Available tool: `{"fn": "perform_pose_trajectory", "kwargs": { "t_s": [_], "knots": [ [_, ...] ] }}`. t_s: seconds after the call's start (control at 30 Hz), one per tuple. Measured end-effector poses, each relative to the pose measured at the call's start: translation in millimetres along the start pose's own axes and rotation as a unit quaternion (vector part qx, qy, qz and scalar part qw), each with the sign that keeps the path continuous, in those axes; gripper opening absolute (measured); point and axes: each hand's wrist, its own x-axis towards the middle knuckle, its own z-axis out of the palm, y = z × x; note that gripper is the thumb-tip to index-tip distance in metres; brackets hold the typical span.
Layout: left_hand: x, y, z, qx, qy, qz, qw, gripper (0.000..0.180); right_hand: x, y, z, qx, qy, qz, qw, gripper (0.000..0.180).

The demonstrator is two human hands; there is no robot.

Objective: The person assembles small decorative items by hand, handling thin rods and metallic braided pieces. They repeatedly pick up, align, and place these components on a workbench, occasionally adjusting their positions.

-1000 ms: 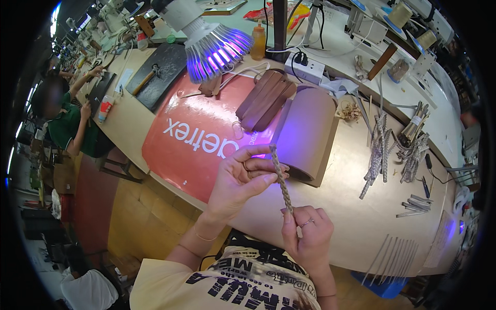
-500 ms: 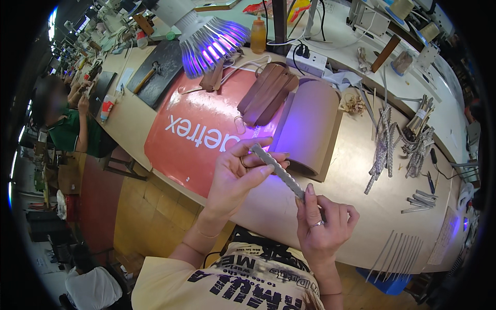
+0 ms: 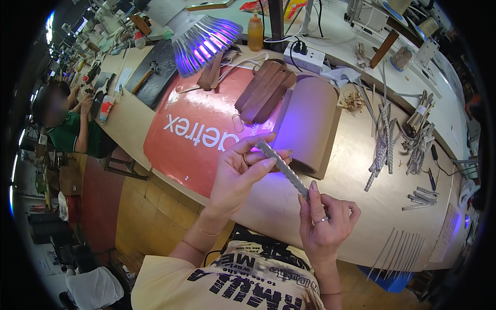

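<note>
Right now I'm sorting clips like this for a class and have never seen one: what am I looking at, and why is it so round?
There is no machine here: a person wears a wide fisheye camera on the head, looking down, which bends straight edges. The left hand and right hand each have a grip on one end of a thin grey braided strip, held tilted above the workbench. On the bench lie a red printed mat, a rolled brown sheet, a purple-lit lamp, brown wooden blocks and more grey strips. Another person sits far left.

2 hands (image 3: 243, 175), 1 braided strip (image 3: 283, 168) held, 1 purple lamp (image 3: 204, 44), 1 orange bottle (image 3: 255, 34), approx. 7 thin rods (image 3: 400, 248)
</note>
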Motion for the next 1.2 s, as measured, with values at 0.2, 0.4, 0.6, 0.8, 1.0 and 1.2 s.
{"fn": "perform_pose_trajectory", "kwargs": {
  "t_s": [0.2,0.4,0.6,0.8,1.0,1.2],
  "knots": [
    [-0.6,-12.5,9.0,0.040,0.029,0.001,0.999,0.044,-2.7,5.3,-3.9,0.034,-0.012,0.009,0.999,0.037],
    [-17.1,-61.5,29.1,0.131,-0.041,-0.026,0.990,0.047,-55.1,70.3,-18.7,0.291,-0.026,0.258,0.921,0.019],
    [-50.8,-116.2,37.1,0.365,-0.290,-0.158,0.871,0.034,-118.1,128.2,-47.5,0.300,0.093,0.586,0.747,0.022],
    [-74.1,-143.2,39.7,0.473,-0.357,-0.024,0.805,0.030,-134.7,137.4,-50.8,0.167,0.048,0.601,0.780,0.021],
    [-67.1,-143.6,39.1,0.446,-0.332,-0.048,0.830,0.027,-134.3,138.2,-45.0,0.031,0.032,0.536,0.843,0.024],
    [-61.4,-138.7,47.6,0.456,-0.343,-0.034,0.821,0.025,-133.2,138.3,-58.1,0.012,0.021,0.557,0.830,0.023]
  ]
}}
